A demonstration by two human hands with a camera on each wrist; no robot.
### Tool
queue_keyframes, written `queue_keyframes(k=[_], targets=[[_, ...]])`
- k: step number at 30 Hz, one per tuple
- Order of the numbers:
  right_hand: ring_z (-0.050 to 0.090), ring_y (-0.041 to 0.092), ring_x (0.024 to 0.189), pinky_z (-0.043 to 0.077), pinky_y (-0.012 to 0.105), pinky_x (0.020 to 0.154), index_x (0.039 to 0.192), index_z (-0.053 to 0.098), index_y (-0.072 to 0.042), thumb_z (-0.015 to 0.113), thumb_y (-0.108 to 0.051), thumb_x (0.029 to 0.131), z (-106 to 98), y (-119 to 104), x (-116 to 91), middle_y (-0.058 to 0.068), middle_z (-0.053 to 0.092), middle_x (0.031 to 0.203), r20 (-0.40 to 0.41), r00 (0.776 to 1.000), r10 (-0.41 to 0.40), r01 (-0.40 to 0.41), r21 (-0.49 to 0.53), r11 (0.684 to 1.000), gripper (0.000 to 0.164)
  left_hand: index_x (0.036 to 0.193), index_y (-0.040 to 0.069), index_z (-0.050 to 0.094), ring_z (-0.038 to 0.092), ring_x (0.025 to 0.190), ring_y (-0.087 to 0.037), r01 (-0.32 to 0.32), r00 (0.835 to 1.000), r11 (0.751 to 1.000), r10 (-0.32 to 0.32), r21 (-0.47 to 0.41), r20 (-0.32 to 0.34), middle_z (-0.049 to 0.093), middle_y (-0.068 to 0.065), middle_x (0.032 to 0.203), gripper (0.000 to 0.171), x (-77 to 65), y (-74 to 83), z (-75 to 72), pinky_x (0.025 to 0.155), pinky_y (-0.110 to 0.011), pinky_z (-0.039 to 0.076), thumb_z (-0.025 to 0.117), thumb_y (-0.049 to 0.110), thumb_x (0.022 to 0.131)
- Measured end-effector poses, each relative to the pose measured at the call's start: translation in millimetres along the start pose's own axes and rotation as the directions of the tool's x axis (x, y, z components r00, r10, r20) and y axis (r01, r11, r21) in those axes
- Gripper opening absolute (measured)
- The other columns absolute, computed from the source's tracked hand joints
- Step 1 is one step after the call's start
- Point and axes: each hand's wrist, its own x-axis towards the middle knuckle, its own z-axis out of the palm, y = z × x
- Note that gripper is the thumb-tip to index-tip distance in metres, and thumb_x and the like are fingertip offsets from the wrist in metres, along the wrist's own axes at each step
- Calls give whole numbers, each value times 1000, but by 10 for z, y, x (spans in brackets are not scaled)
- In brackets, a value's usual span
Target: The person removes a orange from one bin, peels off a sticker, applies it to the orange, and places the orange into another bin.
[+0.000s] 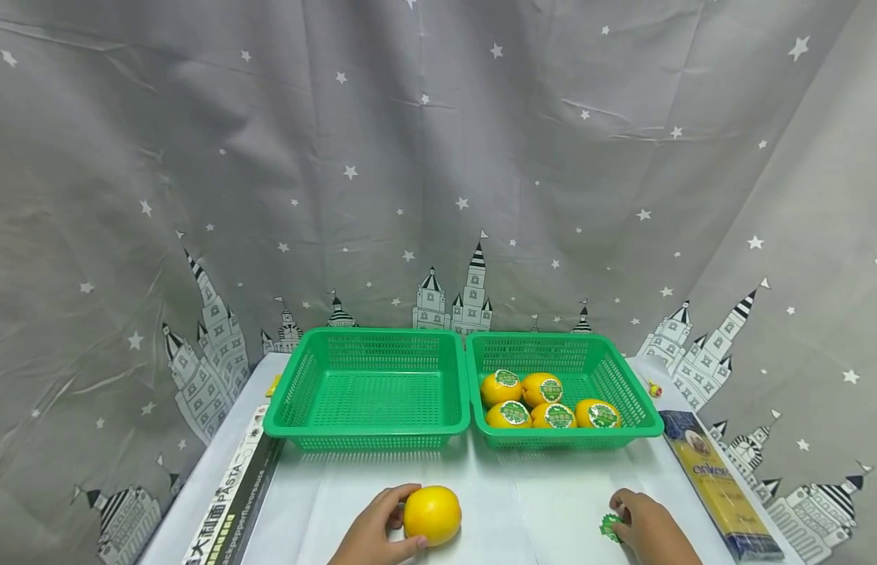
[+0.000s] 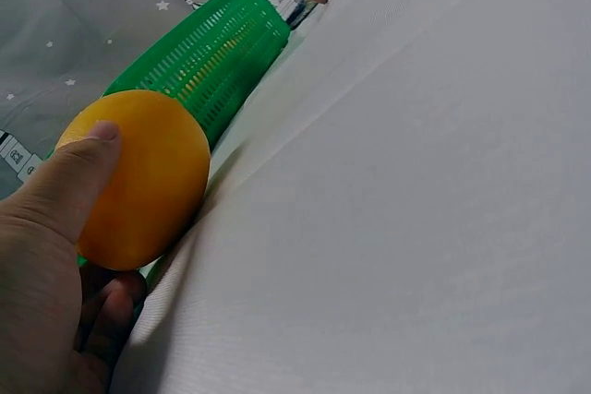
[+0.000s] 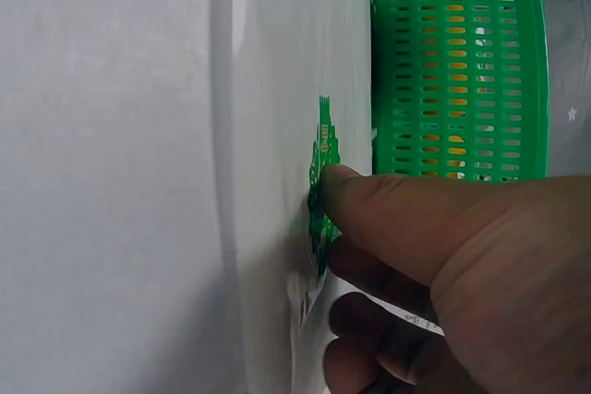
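Note:
My left hand [image 1: 384,527] holds a plain orange [image 1: 433,515] just above or on the white table, in front of the two baskets. The left wrist view shows the thumb lying along the near side of the orange [image 2: 146,182], with fingers underneath. Over on the right, my right hand [image 1: 650,527] pinches a green sticker [image 1: 611,527] with a jagged edge. Seen from the right wrist, the thumb presses on the sticker [image 3: 323,191] and the other fingers curl below it. Several oranges [image 1: 553,416] with green-and-white stickers lie in the right green basket [image 1: 572,441].
An empty green basket [image 1: 367,439] stands left of the filled one, rims nearly touching. A black-and-white pasta box [image 1: 233,494] lies along the left edge, a blue-and-yellow packet [image 1: 721,486] along the right. Behind hangs a grey curtain [image 1: 438,157] with stars and castles.

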Motion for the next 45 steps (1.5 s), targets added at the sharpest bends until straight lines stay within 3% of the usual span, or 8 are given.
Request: queue_keyframes(k=[4,16,25,32,36,38,41,45], targets=[[58,19,77,54,42,78,112,69,-5,80,-16,92,-12,-15,19,4,63,85,32,999,13,-13,9,1000,26,146,12,56,56,93,-4,-11,1000,1000,11,4,-8,62,-5,127,79,2,-18,-8,81,-20,54,86,49,84],[51,21,79,51,44,76,92,67,-13,86,-21,86,-29,-12,-28,4,57,89,-72,990,-124,114,-129,985,21,147,12,56,58,96,-5,2,1000,1000,-2,-16,7,62,-6,127,78,2,-26,3,82,-20,54,87,47,84],[53,17,72,49,37,71,87,64,-12,81,-19,91,-38,-76,-103,-1,60,75,-39,999,-23,21,-49,999,19,147,13,56,56,93,-5,-16,1000,1000,16,-2,4,61,-6,124,77,-4,-50,20,81,-21,53,87,46,84],[55,18,75,48,38,72,85,59,-14,78,-20,93,-267,-138,-270,-1,62,79,23,995,-94,92,80,993,22,147,13,56,55,92,-5,-11,1000,1000,11,12,-3,62,-5,126,77,14,-44,7,80,-21,53,87,46,84],[59,18,83,56,46,79,85,58,-15,81,-21,89,-422,-211,-356,-3,68,89,-1,989,-150,150,77,986,24,146,12,57,54,90,-4,-22,1000,999,23,25,-13,62,-5,124,76,7,-30,5,79,-21,52,86,46,85],[59,17,83,56,43,78,86,59,-16,81,-21,90,-459,-323,-396,-3,67,88,-25,987,-159,161,103,982,23,146,12,57,53,90,-3,-27,1000,999,27,34,-16,62,-5,123,76,-1,-30,4,79,-21,52,86,46,85],[56,14,76,52,33,68,91,61,-14,77,-22,94,-419,-597,-456,-2,62,82,-68,960,-273,281,246,928,18,146,12,57,53,89,-4,-25,999,999,26,42,-20,62,-4,122,75,-11,-29,-5,78,-22,51,86,45,85],[60,15,66,48,27,56,102,61,-15,69,-29,101,-153,-1074,-515,2,62,79,-88,873,-480,462,466,754,16,145,12,58,53,90,-3,-21,1000,999,22,35,-19,62,-4,124,75,-14,-12,11,79,-21,52,87,45,85]])
